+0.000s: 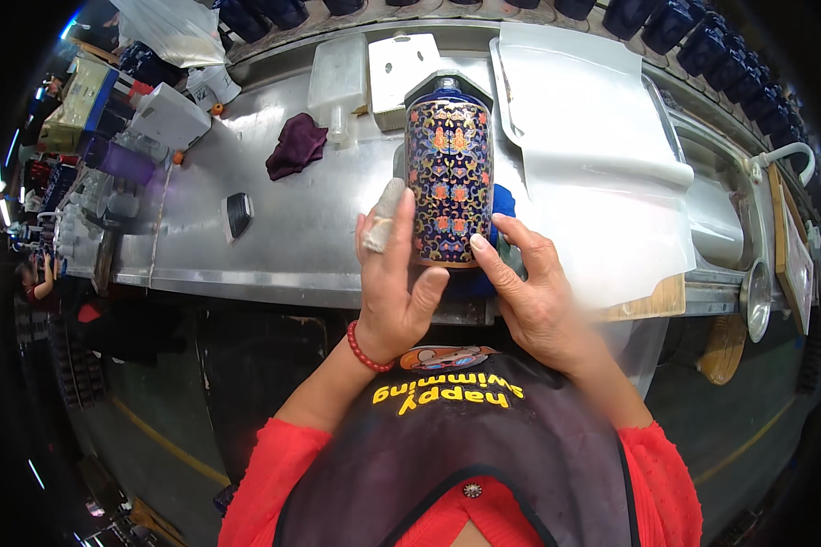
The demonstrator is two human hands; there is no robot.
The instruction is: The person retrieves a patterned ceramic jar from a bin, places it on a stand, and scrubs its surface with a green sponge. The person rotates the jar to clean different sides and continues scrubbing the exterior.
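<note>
A patterned bottle (450,182), contents hidden, is over the metal bench (292,214); the left hand (390,283) extends along its side, the right hand (536,287) spreads loosely, thumb at its lower right.

My feed shows a dark-blue cylindrical bottle (449,178) covered in gold scrolls and mirrored orange and pink flowers. I see a crumpled maroon cloth (296,148) at its nine o'clock, milky-white plastic sheeting (593,137) at three, a red beaded bracelet (359,353) at seven.
</note>
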